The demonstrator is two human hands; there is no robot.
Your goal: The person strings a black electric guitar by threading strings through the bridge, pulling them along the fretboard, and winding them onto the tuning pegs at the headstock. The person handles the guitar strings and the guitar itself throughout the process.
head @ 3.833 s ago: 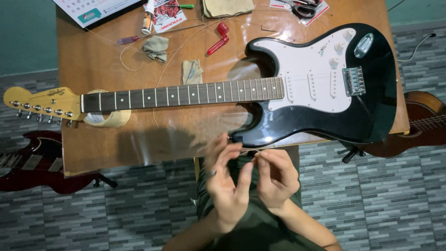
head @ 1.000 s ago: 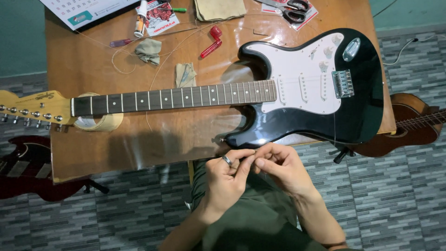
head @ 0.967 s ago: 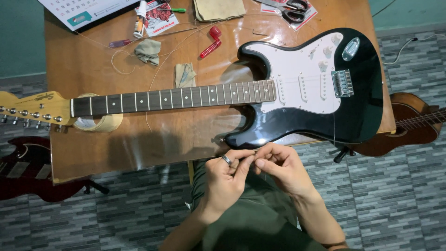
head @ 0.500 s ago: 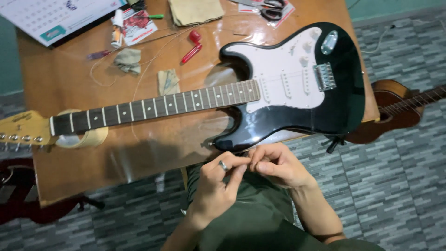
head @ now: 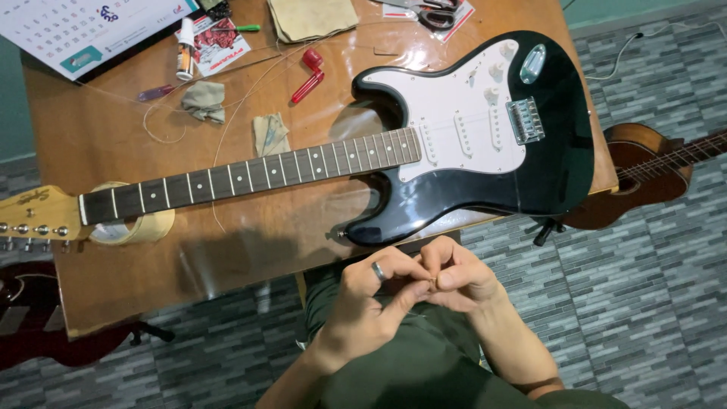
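Note:
A black electric guitar (head: pixel 556 144) with a white pickguard lies flat on the wooden table (head: pixel 227 250), neck (head: pixel 250 170) pointing left and no strings on it. Its headstock (head: pixel 34 220) rests over a roll of tape (head: pixel 151 226). Below the table's near edge, over my lap, my left hand (head: pixel 363 307), wearing a ring, and my right hand (head: pixel 462 276) meet fingertip to fingertip. Both pinch a small thin wire (head: pixel 432 282), too fine to make out further.
On the table's far side lie a red L-shaped winder (head: pixel 309 74), two small cloths (head: pixel 204 98), a loose wire (head: pixel 227 129), a small bottle (head: pixel 185 49), a calendar (head: pixel 76 26) and scissors (head: pixel 432 14). A brown guitar (head: pixel 644 178) lies on the tiled floor at right, a dark red one (head: pixel 30 318) at left.
My hands have drawn together from slightly apart to fingertips touching. The view has tilted and shifted, so the guitar sits at a slant; nothing on the table has moved.

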